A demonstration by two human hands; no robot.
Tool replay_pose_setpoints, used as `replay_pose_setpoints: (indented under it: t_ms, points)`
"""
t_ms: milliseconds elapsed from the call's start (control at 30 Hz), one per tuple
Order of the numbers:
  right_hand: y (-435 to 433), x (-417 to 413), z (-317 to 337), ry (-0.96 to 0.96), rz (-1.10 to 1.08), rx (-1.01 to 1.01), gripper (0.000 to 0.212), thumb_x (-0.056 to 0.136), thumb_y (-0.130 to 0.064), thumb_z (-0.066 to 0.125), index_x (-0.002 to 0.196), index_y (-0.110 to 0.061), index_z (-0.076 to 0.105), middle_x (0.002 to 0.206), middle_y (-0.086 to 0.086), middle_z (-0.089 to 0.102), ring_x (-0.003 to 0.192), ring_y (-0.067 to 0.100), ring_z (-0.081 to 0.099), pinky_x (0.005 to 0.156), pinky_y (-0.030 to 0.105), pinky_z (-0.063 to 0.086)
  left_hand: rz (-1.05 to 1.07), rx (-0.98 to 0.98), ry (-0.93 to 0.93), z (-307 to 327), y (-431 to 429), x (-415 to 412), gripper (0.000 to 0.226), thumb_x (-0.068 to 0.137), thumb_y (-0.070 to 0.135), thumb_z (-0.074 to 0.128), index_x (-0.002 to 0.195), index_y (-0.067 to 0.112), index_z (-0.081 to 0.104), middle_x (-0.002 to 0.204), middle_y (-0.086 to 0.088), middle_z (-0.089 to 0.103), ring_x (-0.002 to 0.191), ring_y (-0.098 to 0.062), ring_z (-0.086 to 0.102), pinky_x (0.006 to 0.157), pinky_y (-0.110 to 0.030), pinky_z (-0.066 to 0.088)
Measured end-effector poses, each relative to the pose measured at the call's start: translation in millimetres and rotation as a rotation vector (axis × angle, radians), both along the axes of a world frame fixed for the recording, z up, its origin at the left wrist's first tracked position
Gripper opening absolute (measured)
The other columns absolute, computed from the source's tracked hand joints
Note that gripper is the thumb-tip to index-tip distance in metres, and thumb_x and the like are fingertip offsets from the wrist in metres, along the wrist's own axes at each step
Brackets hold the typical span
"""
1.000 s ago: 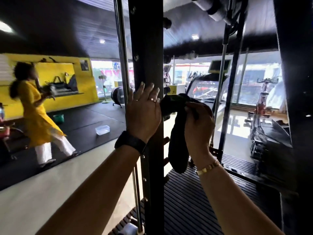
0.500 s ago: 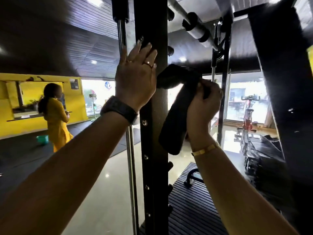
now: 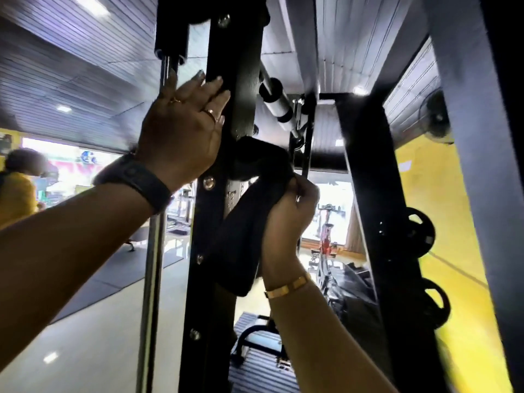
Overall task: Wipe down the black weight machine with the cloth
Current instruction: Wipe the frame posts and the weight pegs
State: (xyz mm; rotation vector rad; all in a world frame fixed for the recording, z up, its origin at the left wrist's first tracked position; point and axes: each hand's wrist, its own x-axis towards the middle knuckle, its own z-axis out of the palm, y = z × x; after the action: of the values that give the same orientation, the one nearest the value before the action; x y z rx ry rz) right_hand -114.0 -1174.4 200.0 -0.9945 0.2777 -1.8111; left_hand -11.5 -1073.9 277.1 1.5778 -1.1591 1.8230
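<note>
The black weight machine's upright post (image 3: pixel 241 66) runs top to bottom through the middle of the view, studded with bolts. My left hand (image 3: pixel 181 131) lies flat on the post's left face, fingers spread and pointing up. My right hand (image 3: pixel 289 219) grips a black cloth (image 3: pixel 243 222) on the post's right side. The cloth's upper end is bunched against the post just under my left hand, and its lower end hangs down.
A chrome guide rod (image 3: pixel 151 265) runs parallel, left of the post. A second black upright (image 3: pixel 377 208) with weight plates (image 3: pixel 419 236) stands to the right by a yellow wall. A person in yellow (image 3: pixel 17 191) is far left. An exercise bike (image 3: pixel 326 239) stands behind.
Both hands and the cloth have travelled up the post, and my view has tilted up toward the ceiling. The person in yellow has walked farther away to the left.
</note>
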Motion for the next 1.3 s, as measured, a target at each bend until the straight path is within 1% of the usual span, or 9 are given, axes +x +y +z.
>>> replay_pose_setpoints:
  t_ms: [500,700,767,867,967,1067,1167,1233,1300]
  points:
    - [-18.2,10.1,140.7,-0.085,-0.185,-0.184,0.023,0.096,0.005,0.038,0.113,0.01,0.054,0.104,0.011,0.05,0.096,0.022,0.048,0.067,0.004,0.034,0.039,-0.003,-0.068,122.9,-14.2,15.9,0.06,0.097,0.032,0.021,0.148,0.003,0.034,0.155,-0.018,0.032,0.143,-0.033,0.029,0.119,-0.047,0.012]
    - [-14.6,26.8,150.5,0.237,0.149,-0.278,0.022,0.104,-0.024,0.032,0.103,-0.015,0.052,0.102,0.004,0.051,0.091,0.017,0.045,0.065,0.026,0.033,-0.057,0.003,-0.007,149.5,-29.7,18.2,0.067,0.093,0.037,0.017,0.152,0.006,0.024,0.159,-0.014,0.022,0.147,-0.027,0.02,0.119,-0.04,0.01]
    - [-17.3,26.1,150.2,0.25,0.224,-0.332,0.036,0.103,-0.038,0.036,0.132,-0.019,0.043,0.122,0.003,0.051,0.1,0.013,0.046,0.064,0.017,0.037,-0.116,0.038,0.024,153.3,-32.0,19.2,0.069,0.092,0.04,0.016,0.154,0.008,0.02,0.161,-0.011,0.017,0.149,-0.024,0.015,0.12,-0.038,0.009]
    - [-22.2,32.4,158.0,0.329,0.17,-0.487,0.056,0.099,-0.054,0.03,0.151,-0.035,0.019,0.153,-0.001,0.034,0.133,0.015,0.037,0.102,0.017,0.031,-0.22,0.053,0.03,160.9,-30.1,24.7,0.068,0.094,0.041,0.018,0.153,0.008,0.02,0.162,-0.009,0.015,0.149,-0.021,0.014,0.121,-0.032,0.011]
    - [-12.3,40.9,166.1,0.416,0.227,-0.548,0.06,0.093,-0.067,0.027,0.146,-0.038,0.032,0.153,-0.002,0.031,0.147,0.019,0.016,0.118,0.047,0.013,-0.266,0.042,0.042,172.5,-27.0,31.3,0.068,0.095,0.04,0.02,0.153,0.005,0.022,0.161,-0.011,0.018,0.149,-0.022,0.015,0.121,-0.033,0.013]
    - [-20.5,47.7,164.9,0.268,0.405,-0.595,0.079,0.075,-0.083,0.041,0.137,-0.035,0.046,0.147,-0.003,0.038,0.139,0.016,0.029,0.108,0.035,0.032,-0.302,0.092,0.07,179.8,-27.7,32.3,0.069,0.093,0.04,0.022,0.152,0.004,0.021,0.161,-0.012,0.015,0.149,-0.02,0.013,0.121,-0.028,0.01]
    - [-25.4,48.3,157.2,0.184,0.27,-0.666,0.04,0.099,-0.048,0.039,0.131,-0.027,0.053,0.137,-0.005,0.047,0.122,0.008,0.045,0.093,0.015,0.039,-0.35,0.107,0.074,176.2,-36.5,36.1,0.063,0.099,0.034,0.026,0.153,0.003,0.016,0.162,-0.012,0.009,0.15,-0.02,0.006,0.115,-0.016,-0.001]
    - [-31.0,54.5,163.7,0.178,0.14,-0.707,0.016,0.097,-0.041,0.048,0.101,-0.032,0.061,0.124,0.002,0.055,0.115,0.014,0.053,0.094,0.025,0.043,-0.418,0.076,0.06,171.2,-42.5,39.1,0.062,0.099,0.032,0.026,0.153,0.003,0.015,0.162,-0.012,0.008,0.15,-0.021,0.003,0.11,-0.012,-0.003]
    - [-35.5,61.1,177.1,0.156,0.058,-0.784,0.009,0.092,-0.037,0.05,0.097,-0.035,0.057,0.118,-0.001,0.056,0.114,0.013,0.054,0.096,0.027,0.044,-0.445,0.073,0.028,168.6,-43.1,41.3,0.064,0.097,0.033,0.024,0.152,0.003,0.017,0.162,-0.013,0.009,0.15,-0.023,0.004,0.11,-0.011,-0.004]
